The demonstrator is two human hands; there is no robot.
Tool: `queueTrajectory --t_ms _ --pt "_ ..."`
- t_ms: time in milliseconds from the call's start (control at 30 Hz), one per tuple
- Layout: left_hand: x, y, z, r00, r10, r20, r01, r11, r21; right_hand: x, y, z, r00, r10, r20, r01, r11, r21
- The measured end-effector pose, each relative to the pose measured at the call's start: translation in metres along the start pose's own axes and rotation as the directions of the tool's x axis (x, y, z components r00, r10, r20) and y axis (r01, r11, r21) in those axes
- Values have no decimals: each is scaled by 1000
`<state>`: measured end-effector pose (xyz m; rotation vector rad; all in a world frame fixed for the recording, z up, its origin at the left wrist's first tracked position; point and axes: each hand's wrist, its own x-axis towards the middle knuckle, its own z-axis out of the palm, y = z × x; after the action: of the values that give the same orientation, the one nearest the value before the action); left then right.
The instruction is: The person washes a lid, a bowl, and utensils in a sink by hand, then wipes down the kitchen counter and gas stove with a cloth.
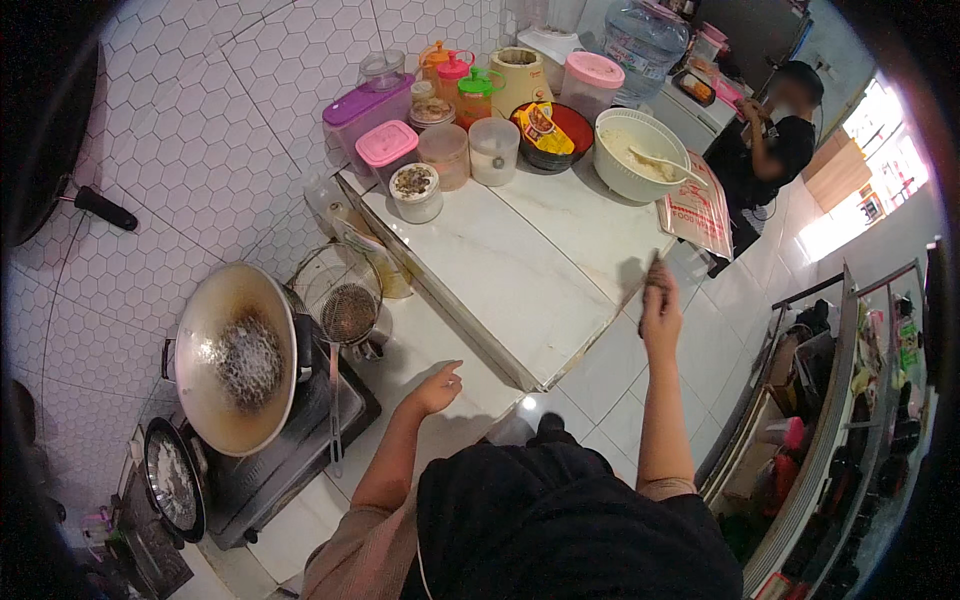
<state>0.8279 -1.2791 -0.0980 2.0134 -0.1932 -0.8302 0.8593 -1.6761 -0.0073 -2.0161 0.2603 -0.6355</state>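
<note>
My left hand (437,388) is above the lower counter beside the raised tiled counter (510,255), its fingers spread and holding nothing. My right hand (661,300) is at the raised counter's right edge, closed on a dark, narrow object (655,259) too unclear to name. Beyond it stands a pale green bowl (630,196) with whitish contents and a spoon (667,161), next to a printed paper packet (694,214). A dark bowl with a red inside (577,131) holds a yellow sachet (546,129).
A wok (199,360) with bubbling contents sits on a gas stove (262,457). A wire strainer (337,289) rests beside it. Jars and a purple-lidded container (367,105) line the wall. Another person (776,150) sits at the back right; a shelf rack (825,420) stands right.
</note>
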Motion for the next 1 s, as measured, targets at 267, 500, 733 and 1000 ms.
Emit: queueTrajectory --t_ms 267,500,733,1000 --pt "-13 7 16 976 -204 -71 192 969 -155 -18 -27 53 678 -214 703 676 556 -483" --pt "-18 7 26 900 -333 -281 264 929 -258 -48 -65 119 84 -539 838 869 451 203" --pt "-25 8 52 884 -291 -366 163 925 -343 24 -81 218 279 -402 872 810 586 11" --pt "-32 59 40 894 -210 -397 -7 878 -479 119 -30 176 734 -58 677 509 706 -492"
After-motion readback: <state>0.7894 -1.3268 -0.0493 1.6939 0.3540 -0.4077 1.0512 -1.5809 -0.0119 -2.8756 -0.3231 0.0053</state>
